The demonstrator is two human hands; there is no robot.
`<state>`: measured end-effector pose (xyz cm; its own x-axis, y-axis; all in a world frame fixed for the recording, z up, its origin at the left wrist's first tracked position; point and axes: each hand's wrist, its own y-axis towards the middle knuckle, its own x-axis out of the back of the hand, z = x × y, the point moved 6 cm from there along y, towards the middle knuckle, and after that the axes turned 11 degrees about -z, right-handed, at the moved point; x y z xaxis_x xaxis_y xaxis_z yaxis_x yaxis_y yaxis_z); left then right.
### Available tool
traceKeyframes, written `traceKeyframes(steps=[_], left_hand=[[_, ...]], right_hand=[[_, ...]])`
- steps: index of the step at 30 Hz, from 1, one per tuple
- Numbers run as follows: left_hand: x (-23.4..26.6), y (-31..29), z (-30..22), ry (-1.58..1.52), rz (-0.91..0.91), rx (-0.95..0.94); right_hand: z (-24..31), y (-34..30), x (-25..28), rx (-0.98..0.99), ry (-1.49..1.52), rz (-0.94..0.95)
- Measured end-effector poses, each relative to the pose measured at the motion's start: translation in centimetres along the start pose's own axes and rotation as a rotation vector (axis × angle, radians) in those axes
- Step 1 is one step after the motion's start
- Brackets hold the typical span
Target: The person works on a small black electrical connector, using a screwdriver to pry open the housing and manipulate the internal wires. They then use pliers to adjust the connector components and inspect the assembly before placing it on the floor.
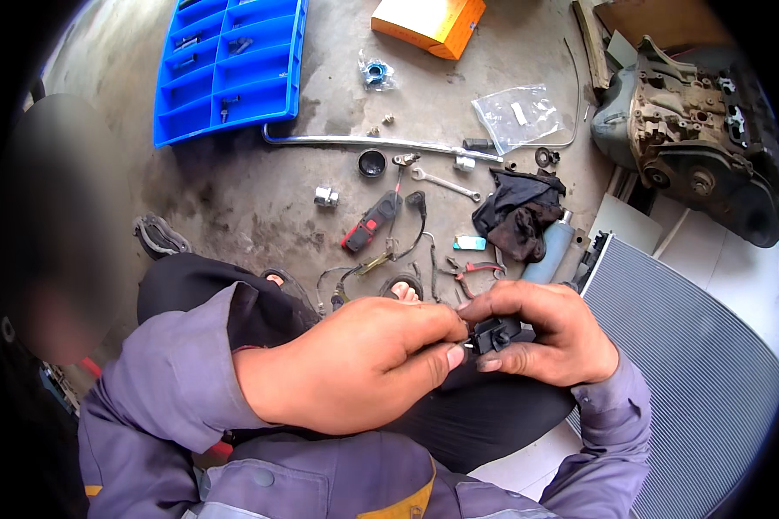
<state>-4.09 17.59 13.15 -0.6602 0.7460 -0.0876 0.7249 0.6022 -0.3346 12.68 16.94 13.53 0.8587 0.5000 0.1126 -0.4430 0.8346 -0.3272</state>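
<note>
In front of my lap, my right hand [554,333] is closed around a small black plastic part [496,335] that looks like an electrical connector. My left hand [363,359] meets it from the left, thumb and forefinger pinched together at the part's edge. A tiny pale tip shows by those fingers; what they grip is mostly hidden. Just beyond the hands lie red-handled pliers [472,270] and a wire harness [368,264]. Farther off are a black-and-red handheld tool [372,223], a combination wrench [446,184] and a metal socket [326,197].
A blue compartment tray [212,91] and an orange box [437,30] stand at the back. Dark cloth [519,212] lies beside a grey-blue cylinder [551,246]. An engine [692,147] and a finned radiator panel [684,372] occupy the right. Another person [65,225] is at the left.
</note>
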Motion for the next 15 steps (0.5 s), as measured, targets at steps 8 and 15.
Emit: traceKeyframes(steps=[8, 15], left_hand=[[-0.9, -1.4, 0.7, -0.688, 0.11, 0.345], [0.8, -2.2, 2.8, -0.436, -0.187, 0.464]], right_hand=[[0.0, -0.4, -0.2, 0.066, 0.218, -0.074], [-5.4, -1.2, 2.4, -0.209, 0.485, -0.251]])
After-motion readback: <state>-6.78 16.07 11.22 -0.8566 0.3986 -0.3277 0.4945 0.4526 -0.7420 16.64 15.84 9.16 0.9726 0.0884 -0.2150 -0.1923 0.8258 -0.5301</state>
